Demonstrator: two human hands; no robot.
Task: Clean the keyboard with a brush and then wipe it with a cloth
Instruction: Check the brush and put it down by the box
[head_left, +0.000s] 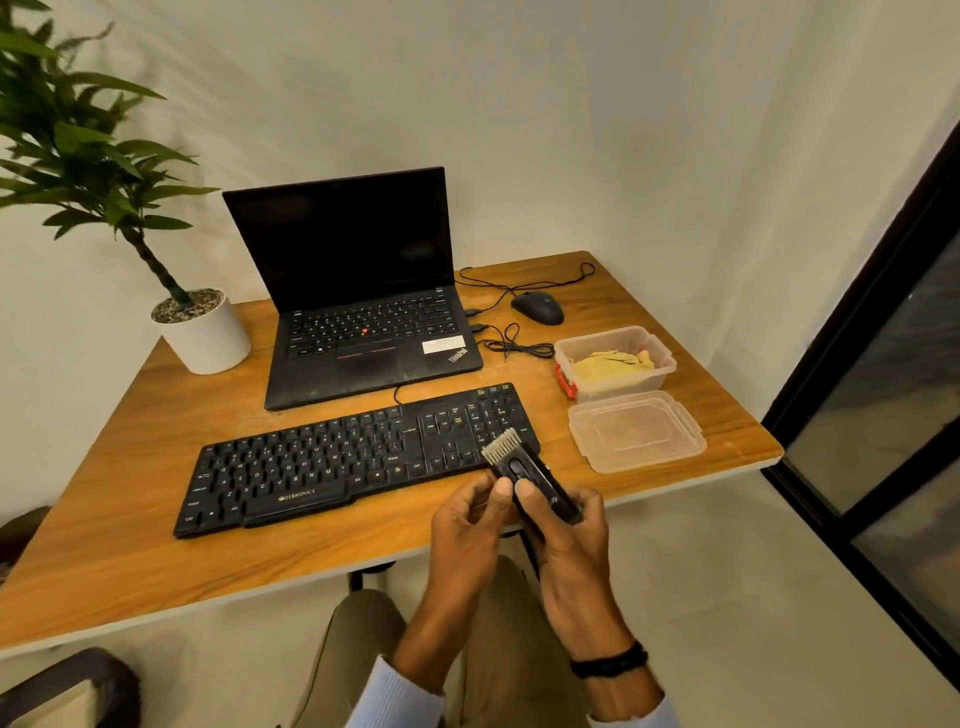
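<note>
Brush: a black-handled brush (535, 477) with a short row of pale bristles, held above the near right corner of the keyboard, bristles tilted up and away from the person.
Right hand: the right hand (569, 540) is wrapped around the brush handle, thumb pressed on its top face.
Left hand: the left hand (467, 525) has its fingers curled, thumb tip touching the side of the handle just below the bristles.
Keyboard: a black Zebronics keyboard (332, 457) lies flat on the wooden desk (130, 545), cable running back toward the ThinkPad laptop (358, 291).
Cloth: a yellow cloth (613, 364) sits inside the clear plastic box (615, 361), right of the keyboard's far end.
Lid: the clear lid (636, 431) lies just right of the keyboard, in front of the box.
Mouse: a black mouse (537, 307) lies behind the box.
</note>
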